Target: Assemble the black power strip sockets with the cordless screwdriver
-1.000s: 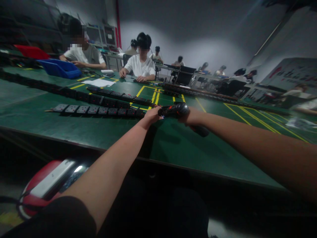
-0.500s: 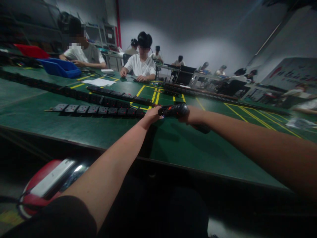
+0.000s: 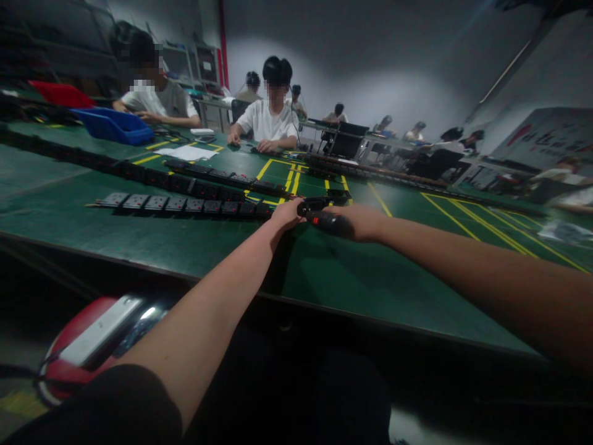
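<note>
My right hand is closed round a black cordless drill with orange-red marks, held just above the green table. The drill's front end points left at my left hand. That hand is closed by the drill's nose, at the right end of a long row of black socket-like blocks. What its fingers grip is hidden. Behind it lie a second row of black blocks and a shorter one, both with small red spots.
A blue bin and a red bin stand at the far left, near white paper. Yellow tape lines mark the tabletop. A co-worker sits across the table. A red stool with a white device stands below left.
The drill has turned in my right hand: its rear end has dropped toward me, and its lower part has swung to the far side. My left hand has barely moved.
</note>
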`<action>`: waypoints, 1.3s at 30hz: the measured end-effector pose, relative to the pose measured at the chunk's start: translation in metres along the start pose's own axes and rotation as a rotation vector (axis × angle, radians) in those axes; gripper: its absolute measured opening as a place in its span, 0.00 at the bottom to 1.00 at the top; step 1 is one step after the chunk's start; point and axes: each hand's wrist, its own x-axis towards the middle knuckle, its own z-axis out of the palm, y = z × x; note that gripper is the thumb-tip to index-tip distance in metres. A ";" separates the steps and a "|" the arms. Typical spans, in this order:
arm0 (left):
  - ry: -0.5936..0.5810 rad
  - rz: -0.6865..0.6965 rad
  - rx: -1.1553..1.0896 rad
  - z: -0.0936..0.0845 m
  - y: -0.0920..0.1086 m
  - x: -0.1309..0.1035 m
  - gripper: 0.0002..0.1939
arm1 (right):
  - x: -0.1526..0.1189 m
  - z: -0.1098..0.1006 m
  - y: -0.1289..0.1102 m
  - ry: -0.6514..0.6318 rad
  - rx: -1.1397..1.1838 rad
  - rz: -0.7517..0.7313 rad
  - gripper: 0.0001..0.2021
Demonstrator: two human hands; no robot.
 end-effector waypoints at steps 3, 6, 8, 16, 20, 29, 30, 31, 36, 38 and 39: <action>-0.013 -0.010 0.004 0.000 0.001 0.001 0.34 | -0.002 -0.008 -0.007 -0.039 -0.145 -0.013 0.32; -0.025 -0.031 0.013 -0.001 0.003 0.001 0.34 | -0.002 -0.014 -0.013 -0.061 -0.268 -0.034 0.32; -0.021 -0.039 0.016 -0.002 0.004 0.000 0.34 | -0.001 -0.014 -0.014 -0.048 -0.273 -0.059 0.32; 0.001 -0.005 0.006 -0.002 0.002 0.000 0.34 | 0.000 -0.016 -0.014 -0.072 -0.328 -0.128 0.31; -0.010 0.002 -0.012 -0.002 0.003 -0.001 0.33 | 0.004 -0.020 -0.016 -0.018 -0.178 -0.069 0.26; -0.003 -0.011 0.008 -0.003 0.005 -0.002 0.31 | 0.005 -0.016 -0.019 -0.044 -0.241 -0.141 0.25; -0.006 -0.016 0.010 -0.003 0.006 -0.003 0.31 | 0.004 -0.016 -0.020 -0.054 -0.280 -0.145 0.25; -0.009 -0.025 0.009 -0.004 0.007 -0.003 0.31 | 0.004 -0.018 -0.022 -0.067 -0.336 -0.153 0.25; -0.027 -0.043 0.004 -0.006 0.009 -0.004 0.32 | 0.004 -0.031 -0.037 -0.168 -0.673 -0.278 0.23; -0.020 -0.026 0.025 -0.004 0.007 -0.002 0.32 | 0.005 -0.036 -0.044 -0.215 -0.739 -0.282 0.22; -0.015 -0.021 0.035 -0.003 0.005 -0.001 0.32 | 0.006 -0.037 -0.047 -0.233 -0.758 -0.277 0.22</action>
